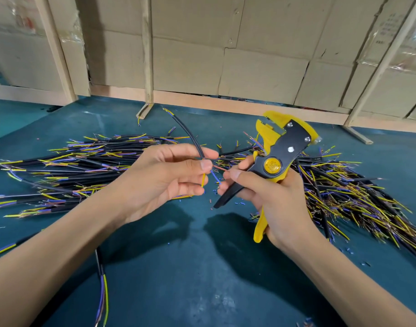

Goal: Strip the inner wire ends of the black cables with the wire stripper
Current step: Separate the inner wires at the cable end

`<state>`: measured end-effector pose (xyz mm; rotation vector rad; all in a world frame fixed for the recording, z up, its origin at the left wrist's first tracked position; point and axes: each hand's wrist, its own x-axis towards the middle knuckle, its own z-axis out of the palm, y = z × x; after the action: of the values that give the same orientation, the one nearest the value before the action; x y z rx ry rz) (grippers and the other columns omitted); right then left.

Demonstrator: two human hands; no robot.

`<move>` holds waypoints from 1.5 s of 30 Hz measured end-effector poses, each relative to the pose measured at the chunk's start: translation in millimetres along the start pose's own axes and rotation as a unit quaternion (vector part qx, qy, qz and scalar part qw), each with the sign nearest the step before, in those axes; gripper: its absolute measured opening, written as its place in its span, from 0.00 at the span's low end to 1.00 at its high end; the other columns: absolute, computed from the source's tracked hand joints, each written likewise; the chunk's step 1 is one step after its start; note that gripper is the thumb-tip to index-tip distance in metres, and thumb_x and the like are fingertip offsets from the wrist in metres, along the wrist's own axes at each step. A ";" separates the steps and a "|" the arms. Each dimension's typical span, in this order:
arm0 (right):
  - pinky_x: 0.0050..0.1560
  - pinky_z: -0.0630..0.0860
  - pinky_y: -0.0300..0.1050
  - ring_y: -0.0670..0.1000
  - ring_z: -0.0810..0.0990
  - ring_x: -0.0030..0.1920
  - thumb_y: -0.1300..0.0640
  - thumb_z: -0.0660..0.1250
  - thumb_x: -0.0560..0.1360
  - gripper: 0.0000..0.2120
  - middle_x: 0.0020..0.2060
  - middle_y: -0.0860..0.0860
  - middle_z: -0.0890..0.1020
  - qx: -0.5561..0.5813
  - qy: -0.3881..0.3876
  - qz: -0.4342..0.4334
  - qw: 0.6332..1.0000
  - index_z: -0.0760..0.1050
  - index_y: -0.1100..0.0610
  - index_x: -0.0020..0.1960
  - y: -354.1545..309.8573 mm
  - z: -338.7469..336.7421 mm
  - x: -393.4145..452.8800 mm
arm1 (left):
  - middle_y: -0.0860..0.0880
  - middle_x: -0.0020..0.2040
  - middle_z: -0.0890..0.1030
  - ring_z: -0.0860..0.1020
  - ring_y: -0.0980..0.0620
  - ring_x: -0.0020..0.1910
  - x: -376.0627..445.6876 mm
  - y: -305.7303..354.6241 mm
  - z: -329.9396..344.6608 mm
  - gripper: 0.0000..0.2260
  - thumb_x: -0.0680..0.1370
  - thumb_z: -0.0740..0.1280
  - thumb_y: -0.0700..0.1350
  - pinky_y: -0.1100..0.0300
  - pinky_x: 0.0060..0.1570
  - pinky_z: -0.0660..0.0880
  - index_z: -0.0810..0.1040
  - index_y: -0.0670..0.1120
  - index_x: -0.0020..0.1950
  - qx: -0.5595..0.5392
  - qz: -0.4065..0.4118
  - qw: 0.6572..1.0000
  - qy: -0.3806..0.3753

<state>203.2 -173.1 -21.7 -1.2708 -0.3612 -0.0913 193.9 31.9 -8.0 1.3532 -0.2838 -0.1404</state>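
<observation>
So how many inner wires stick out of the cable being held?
3: a yellow wire hanging below the left thumb, a blue wire angling down beside it, and a pink wire running toward the right hand.

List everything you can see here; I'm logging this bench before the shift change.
held cable: one, black, yellow, blue and brown inner wires fanned out, between both hands
wire stripper: one, yellow and black, jaws pointing up
cable pile, left: many, black with coloured ends
cable pile, right: many, same colours
table mat: one, teal, littered with insulation bits
cardboard wall: tan, behind
left hand: pinches held cable
right hand: grips wire stripper, pinches brown wire
</observation>
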 end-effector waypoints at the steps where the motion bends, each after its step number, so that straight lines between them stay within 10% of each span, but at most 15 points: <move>1: 0.44 0.84 0.62 0.64 0.83 0.35 0.73 0.70 0.75 0.07 0.36 0.62 0.83 -0.003 0.004 -0.004 1.000 0.78 0.63 0.44 0.3 -0.3 -0.2 | 0.49 0.38 0.79 0.79 0.52 0.36 0.1 0.3 -0.2 0.12 0.72 0.74 0.41 0.58 0.42 0.79 0.85 0.43 0.56 0.002 -0.007 1.000 -0.005; 9: 0.43 0.82 0.62 0.66 0.82 0.35 0.64 0.72 0.72 0.02 0.35 0.64 0.80 0.043 -0.024 0.047 0.998 0.79 0.61 0.42 -0.9 2.5 -1.2 | 0.47 0.40 0.80 0.80 0.50 0.38 0.6 3.4 -3.9 0.07 0.72 0.73 0.43 0.54 0.43 0.80 0.86 0.42 0.48 -0.052 0.011 0.998 0.022; 15: 0.42 0.81 0.63 0.67 0.83 0.36 0.62 0.74 0.72 0.05 0.37 0.65 0.80 0.051 -0.154 0.145 0.976 0.80 0.64 0.43 -0.6 3.9 -6.6 | 0.43 0.43 0.83 0.82 0.37 0.58 -1.8 8.5 -2.1 0.05 0.76 0.69 0.40 0.45 0.52 0.81 0.82 0.41 0.48 -0.165 0.070 0.984 0.011; 45: 0.38 0.79 0.71 0.65 0.82 0.29 0.59 0.73 0.66 0.02 0.31 0.61 0.81 -0.011 -0.180 0.115 0.977 0.81 0.56 0.36 -1.4 4.9 -10.4 | 0.41 0.45 0.85 0.85 0.45 0.48 -4.7 2.6 18.3 0.07 0.77 0.67 0.38 0.45 0.51 0.82 0.85 0.39 0.49 -0.149 0.111 0.982 0.019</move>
<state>191.9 -170.2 -22.5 -1.3421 -0.5208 0.3372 184.1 16.5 -2.5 1.0177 -0.3641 0.0303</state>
